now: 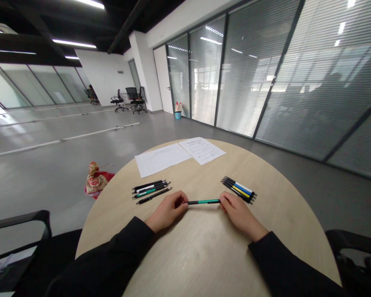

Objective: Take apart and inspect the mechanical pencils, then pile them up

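A green and black pen stretches level between my two hands, over the middle of the round table. My left hand pinches its black end between thumb and fingers. Its other end sits in the closed fingertips of my right hand. Just left of my left hand lies a loose group of pens, mostly black, one with a green barrel and one with a white one. Beyond my right hand, a tighter row of pens shows white, blue, yellow and black barrels side by side.
Two printed paper sheets lie at the table's far edge. A red and tan bag is on the floor to the left. Black chairs flank the table. Glass partitions with blinds run along the right.
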`<control>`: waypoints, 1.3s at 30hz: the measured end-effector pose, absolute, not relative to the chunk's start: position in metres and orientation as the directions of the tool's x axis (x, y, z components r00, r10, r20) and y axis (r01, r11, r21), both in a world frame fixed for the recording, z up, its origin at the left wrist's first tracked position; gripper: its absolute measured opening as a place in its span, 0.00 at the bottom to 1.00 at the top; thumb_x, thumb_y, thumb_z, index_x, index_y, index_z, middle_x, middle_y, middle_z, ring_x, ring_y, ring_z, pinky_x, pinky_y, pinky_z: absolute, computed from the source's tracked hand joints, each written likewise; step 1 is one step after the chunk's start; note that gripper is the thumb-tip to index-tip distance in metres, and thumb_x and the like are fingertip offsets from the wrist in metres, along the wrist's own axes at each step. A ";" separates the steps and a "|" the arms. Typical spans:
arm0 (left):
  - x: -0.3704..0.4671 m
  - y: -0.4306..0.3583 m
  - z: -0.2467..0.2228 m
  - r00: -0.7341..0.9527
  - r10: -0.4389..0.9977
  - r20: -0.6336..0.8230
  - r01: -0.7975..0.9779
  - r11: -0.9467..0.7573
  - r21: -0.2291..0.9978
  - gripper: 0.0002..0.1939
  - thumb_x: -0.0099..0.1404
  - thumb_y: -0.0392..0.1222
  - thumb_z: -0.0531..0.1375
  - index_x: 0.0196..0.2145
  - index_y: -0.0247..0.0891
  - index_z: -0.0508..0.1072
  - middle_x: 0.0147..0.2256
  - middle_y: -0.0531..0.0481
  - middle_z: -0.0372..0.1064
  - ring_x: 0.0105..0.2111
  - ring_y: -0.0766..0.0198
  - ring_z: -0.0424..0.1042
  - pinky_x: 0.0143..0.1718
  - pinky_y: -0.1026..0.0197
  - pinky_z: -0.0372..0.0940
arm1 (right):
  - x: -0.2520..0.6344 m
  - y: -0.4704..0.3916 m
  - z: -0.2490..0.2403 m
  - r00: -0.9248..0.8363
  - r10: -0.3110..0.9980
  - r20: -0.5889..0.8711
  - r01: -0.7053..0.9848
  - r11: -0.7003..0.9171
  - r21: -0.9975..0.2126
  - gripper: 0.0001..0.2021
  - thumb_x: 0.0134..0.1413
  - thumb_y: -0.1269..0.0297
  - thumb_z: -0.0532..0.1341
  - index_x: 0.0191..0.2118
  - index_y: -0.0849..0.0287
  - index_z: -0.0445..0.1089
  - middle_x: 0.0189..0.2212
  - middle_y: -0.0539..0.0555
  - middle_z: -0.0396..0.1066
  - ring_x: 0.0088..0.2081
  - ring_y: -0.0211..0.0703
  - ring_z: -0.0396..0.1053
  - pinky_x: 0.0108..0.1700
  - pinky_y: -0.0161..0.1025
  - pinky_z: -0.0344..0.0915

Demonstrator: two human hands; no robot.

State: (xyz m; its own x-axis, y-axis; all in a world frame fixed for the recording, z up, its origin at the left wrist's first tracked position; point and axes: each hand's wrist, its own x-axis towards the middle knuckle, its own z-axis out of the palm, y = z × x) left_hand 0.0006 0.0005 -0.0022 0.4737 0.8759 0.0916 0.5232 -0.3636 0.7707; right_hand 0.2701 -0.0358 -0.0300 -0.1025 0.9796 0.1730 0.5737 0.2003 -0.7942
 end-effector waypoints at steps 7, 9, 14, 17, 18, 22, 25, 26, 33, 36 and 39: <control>0.000 0.000 -0.002 0.469 0.879 0.093 0.494 -0.348 0.797 0.06 0.63 0.42 0.59 0.32 0.37 0.70 0.27 0.54 0.65 0.28 0.64 0.61 0.30 0.63 0.56 | 0.269 -0.037 -0.027 -0.108 0.980 0.167 0.570 0.199 -0.797 0.16 0.66 0.59 0.50 0.26 0.56 0.60 0.24 0.49 0.64 0.30 0.41 0.64 0.33 0.37 0.54; 0.001 0.000 -0.002 0.465 0.880 0.097 0.483 -0.344 0.805 0.06 0.62 0.43 0.59 0.32 0.37 0.70 0.27 0.54 0.65 0.28 0.64 0.61 0.30 0.63 0.56 | 0.269 -0.038 -0.027 -0.120 0.980 0.156 0.560 0.196 -0.805 0.17 0.66 0.58 0.51 0.26 0.57 0.62 0.24 0.49 0.65 0.29 0.41 0.64 0.33 0.37 0.54; 0.002 -0.001 -0.002 0.448 0.888 0.106 0.481 -0.339 0.809 0.07 0.63 0.44 0.60 0.33 0.37 0.71 0.28 0.53 0.66 0.29 0.64 0.63 0.31 0.63 0.57 | 0.268 -0.039 -0.026 -0.166 0.978 0.125 0.553 0.197 -0.809 0.14 0.64 0.58 0.54 0.28 0.58 0.67 0.24 0.49 0.67 0.29 0.41 0.64 0.32 0.37 0.54; 0.002 -0.001 -0.001 0.446 0.887 0.117 0.481 -0.348 0.805 0.07 0.63 0.44 0.60 0.33 0.37 0.72 0.28 0.53 0.68 0.29 0.64 0.63 0.31 0.63 0.57 | 0.268 -0.040 -0.026 -0.186 0.975 0.121 0.552 0.206 -0.808 0.12 0.63 0.60 0.56 0.29 0.58 0.69 0.25 0.49 0.67 0.29 0.41 0.64 0.32 0.36 0.55; 0.002 -0.001 0.000 0.444 0.889 0.116 0.481 -0.346 0.806 0.07 0.63 0.44 0.60 0.33 0.37 0.72 0.28 0.53 0.68 0.29 0.64 0.63 0.31 0.63 0.57 | 0.268 -0.040 -0.027 -0.185 0.975 0.120 0.551 0.204 -0.809 0.12 0.63 0.60 0.56 0.30 0.58 0.69 0.25 0.49 0.68 0.29 0.41 0.64 0.32 0.36 0.55; 0.003 -0.002 0.002 0.437 0.895 0.090 0.471 -0.312 0.825 0.09 0.63 0.44 0.60 0.31 0.36 0.73 0.27 0.52 0.69 0.28 0.64 0.64 0.30 0.63 0.58 | 0.269 -0.040 -0.027 -0.159 0.980 0.117 0.558 0.187 -0.808 0.06 0.61 0.62 0.58 0.34 0.57 0.68 0.25 0.47 0.67 0.29 0.40 0.63 0.31 0.35 0.54; 0.004 -0.002 0.002 0.447 0.892 0.063 0.439 -0.280 0.854 0.11 0.64 0.47 0.60 0.30 0.36 0.72 0.25 0.53 0.69 0.27 0.64 0.64 0.29 0.63 0.58 | 0.270 -0.040 -0.027 -0.164 0.979 0.118 0.559 0.191 -0.807 0.06 0.61 0.62 0.58 0.34 0.57 0.68 0.25 0.47 0.67 0.29 0.40 0.63 0.31 0.35 0.54; 0.004 -0.001 0.002 0.450 0.891 0.059 0.429 -0.274 0.861 0.12 0.64 0.47 0.60 0.30 0.36 0.72 0.25 0.53 0.68 0.26 0.64 0.64 0.29 0.63 0.58 | 0.270 -0.040 -0.027 -0.168 0.979 0.119 0.559 0.194 -0.806 0.07 0.61 0.62 0.58 0.34 0.57 0.69 0.25 0.47 0.67 0.28 0.40 0.63 0.31 0.35 0.54; 0.004 -0.003 0.003 0.450 0.893 0.030 0.456 -0.259 0.851 0.19 0.67 0.53 0.56 0.26 0.37 0.69 0.21 0.54 0.65 0.22 0.67 0.60 0.26 0.64 0.55 | 0.268 -0.042 -0.022 -0.245 0.956 0.161 0.577 0.277 -0.769 0.10 0.63 0.64 0.56 0.36 0.58 0.74 0.30 0.52 0.74 0.33 0.43 0.69 0.37 0.37 0.59; 0.004 -0.003 0.001 0.452 0.892 0.004 0.461 -0.238 0.855 0.22 0.69 0.55 0.54 0.24 0.37 0.68 0.20 0.54 0.64 0.21 0.67 0.59 0.25 0.64 0.55 | 0.267 -0.043 -0.019 -0.241 0.957 0.162 0.569 0.275 -0.775 0.10 0.64 0.64 0.55 0.35 0.58 0.73 0.31 0.53 0.75 0.35 0.44 0.70 0.38 0.38 0.60; 0.004 -0.002 -0.003 0.468 0.884 0.005 0.386 -0.209 0.899 0.20 0.69 0.55 0.54 0.29 0.36 0.69 0.23 0.54 0.65 0.22 0.67 0.61 0.25 0.64 0.56 | 0.268 -0.042 -0.019 -0.234 0.957 0.170 0.553 0.275 -0.787 0.10 0.64 0.64 0.55 0.36 0.58 0.73 0.33 0.53 0.75 0.36 0.45 0.71 0.39 0.38 0.61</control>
